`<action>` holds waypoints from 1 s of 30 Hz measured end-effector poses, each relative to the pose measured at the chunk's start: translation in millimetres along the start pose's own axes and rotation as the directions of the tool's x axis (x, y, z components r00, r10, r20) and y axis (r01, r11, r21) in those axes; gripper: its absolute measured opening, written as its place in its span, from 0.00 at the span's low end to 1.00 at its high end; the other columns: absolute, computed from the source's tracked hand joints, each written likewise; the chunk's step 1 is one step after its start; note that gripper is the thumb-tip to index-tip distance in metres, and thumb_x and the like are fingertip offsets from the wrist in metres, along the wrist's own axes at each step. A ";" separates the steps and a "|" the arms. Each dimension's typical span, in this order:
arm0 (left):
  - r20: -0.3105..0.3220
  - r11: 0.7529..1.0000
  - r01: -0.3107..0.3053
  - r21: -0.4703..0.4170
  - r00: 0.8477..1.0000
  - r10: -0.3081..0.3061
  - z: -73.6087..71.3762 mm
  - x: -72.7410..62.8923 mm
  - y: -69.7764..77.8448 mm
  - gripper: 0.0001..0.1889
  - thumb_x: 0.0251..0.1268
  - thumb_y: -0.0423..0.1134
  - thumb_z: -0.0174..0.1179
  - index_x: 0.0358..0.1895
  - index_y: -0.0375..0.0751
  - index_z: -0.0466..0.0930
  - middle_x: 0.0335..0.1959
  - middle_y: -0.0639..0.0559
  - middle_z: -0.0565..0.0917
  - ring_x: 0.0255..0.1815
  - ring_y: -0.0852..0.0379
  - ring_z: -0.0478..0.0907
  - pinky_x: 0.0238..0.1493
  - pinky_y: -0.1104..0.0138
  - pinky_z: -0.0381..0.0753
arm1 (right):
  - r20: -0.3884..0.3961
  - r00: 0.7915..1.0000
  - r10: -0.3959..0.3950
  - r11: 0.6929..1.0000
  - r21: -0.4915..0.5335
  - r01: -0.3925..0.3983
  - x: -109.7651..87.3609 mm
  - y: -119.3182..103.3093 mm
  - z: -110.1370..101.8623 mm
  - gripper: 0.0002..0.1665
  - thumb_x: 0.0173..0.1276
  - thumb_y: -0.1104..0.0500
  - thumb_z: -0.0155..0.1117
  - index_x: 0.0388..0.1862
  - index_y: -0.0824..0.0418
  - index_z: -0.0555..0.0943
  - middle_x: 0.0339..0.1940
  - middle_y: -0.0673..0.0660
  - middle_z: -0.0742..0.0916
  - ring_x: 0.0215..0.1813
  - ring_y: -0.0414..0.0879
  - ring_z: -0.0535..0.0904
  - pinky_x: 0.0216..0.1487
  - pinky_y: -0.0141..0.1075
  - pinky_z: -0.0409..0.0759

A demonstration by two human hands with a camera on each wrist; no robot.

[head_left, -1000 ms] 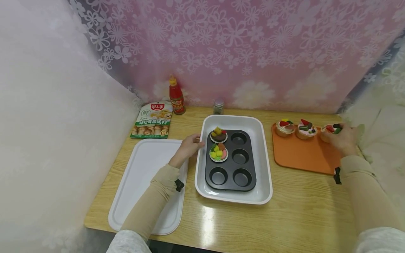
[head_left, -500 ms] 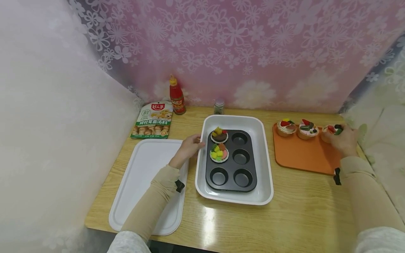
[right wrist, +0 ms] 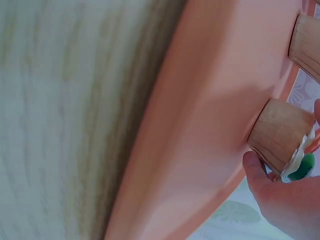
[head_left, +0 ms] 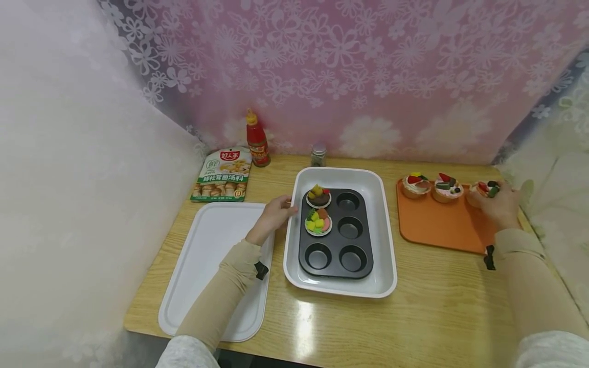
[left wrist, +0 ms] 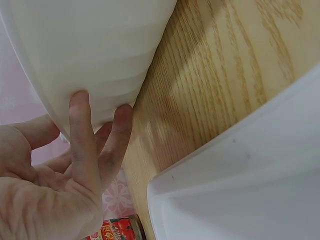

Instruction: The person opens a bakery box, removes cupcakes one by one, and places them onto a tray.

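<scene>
My left hand holds the left side of a deep white tray. In the left wrist view its fingertips press the tray's outer wall, with the thumb at the rim. Inside that tray lies a dark muffin tin. A chocolate-coloured topped tart and a fruit-topped tart sit in its left column; the other cups are bare. At the far right, my right hand grips a toy cupcake, which stands on the orange tray. Fingers partly hide it.
Two more cupcakes, one with strawberry and one pink-creamed, line the orange tray's back edge. A flat white tray lies left. Behind stand a food pouch, a red sauce bottle and a small jar.
Almost nothing differs. Both hands stay in the same places, the left at the white tray and the right at the cupcake; the view shifts very slightly.
</scene>
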State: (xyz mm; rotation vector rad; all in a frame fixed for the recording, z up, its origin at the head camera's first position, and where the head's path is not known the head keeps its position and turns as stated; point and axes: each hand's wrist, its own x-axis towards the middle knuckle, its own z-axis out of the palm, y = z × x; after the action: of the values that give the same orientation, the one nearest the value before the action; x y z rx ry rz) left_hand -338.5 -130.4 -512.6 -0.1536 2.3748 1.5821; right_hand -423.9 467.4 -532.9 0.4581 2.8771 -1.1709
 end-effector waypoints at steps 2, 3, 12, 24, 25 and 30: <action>0.004 1.000 0.002 -0.004 1.000 -0.002 0.7 -0.4 0.2 0.25 0.81 0.41 0.58 0.76 0.43 0.72 0.64 0.39 0.83 0.58 0.43 0.85 0.46 0.59 0.89 | 0.003 1.000 0.006 1.000 0.011 -0.006 -3.1 -1.0 -0.7 0.65 0.74 0.30 0.57 0.87 0.68 0.37 0.83 0.83 0.37 0.82 0.84 0.41 0.78 0.76 0.52; 0.005 1.000 0.001 -0.004 1.000 -0.001 0.9 -0.6 0.4 0.25 0.81 0.41 0.58 0.76 0.43 0.72 0.64 0.39 0.83 0.57 0.43 0.85 0.46 0.59 0.89 | 0.006 1.000 0.010 1.000 0.023 -0.010 -5.3 -2.6 -0.9 0.66 0.74 0.30 0.57 0.87 0.67 0.35 0.83 0.82 0.35 0.83 0.84 0.39 0.78 0.76 0.51; -0.002 1.000 -0.006 -0.009 1.000 0.006 1.1 -1.3 1.3 0.25 0.81 0.41 0.58 0.76 0.42 0.72 0.65 0.38 0.83 0.56 0.43 0.86 0.44 0.61 0.89 | -0.137 0.990 -0.011 0.995 0.100 0.025 -22.6 -37.8 -2.3 0.61 0.75 0.29 0.51 0.89 0.59 0.37 0.88 0.69 0.42 0.87 0.72 0.41 0.82 0.70 0.51; 0.000 0.999 -0.003 0.034 1.000 0.003 -0.2 -1.5 3.2 0.26 0.81 0.43 0.58 0.76 0.42 0.71 0.66 0.38 0.82 0.59 0.42 0.85 0.50 0.58 0.89 | -0.155 0.968 -0.197 0.969 0.120 0.216 -40.3 -114.7 6.9 0.55 0.77 0.32 0.54 0.89 0.55 0.44 0.88 0.67 0.51 0.86 0.68 0.49 0.84 0.67 0.51; 0.001 0.999 -0.003 0.035 1.000 0.003 -0.3 -2.0 3.6 0.26 0.81 0.43 0.58 0.76 0.42 0.71 0.66 0.39 0.82 0.59 0.42 0.85 0.51 0.57 0.89 | -0.144 0.968 -0.207 0.966 0.123 0.225 -42.7 -120.4 8.4 0.55 0.77 0.32 0.54 0.89 0.54 0.44 0.88 0.66 0.51 0.87 0.67 0.48 0.84 0.67 0.51; 0.005 0.999 0.003 0.033 1.000 -0.003 0.2 -3.6 4.6 0.25 0.81 0.44 0.58 0.76 0.42 0.72 0.66 0.39 0.82 0.60 0.43 0.84 0.53 0.55 0.89 | -0.103 0.953 -0.286 0.945 0.133 0.298 -53.9 -146.1 18.9 0.55 0.77 0.33 0.55 0.90 0.50 0.43 0.89 0.63 0.52 0.87 0.66 0.49 0.83 0.68 0.52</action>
State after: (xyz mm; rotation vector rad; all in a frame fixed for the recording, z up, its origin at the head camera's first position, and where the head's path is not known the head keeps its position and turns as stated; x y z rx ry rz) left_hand -336.2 -128.6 -507.5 -0.1458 2.3939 1.5392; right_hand -413.5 340.9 -440.8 0.0782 3.0189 -1.4446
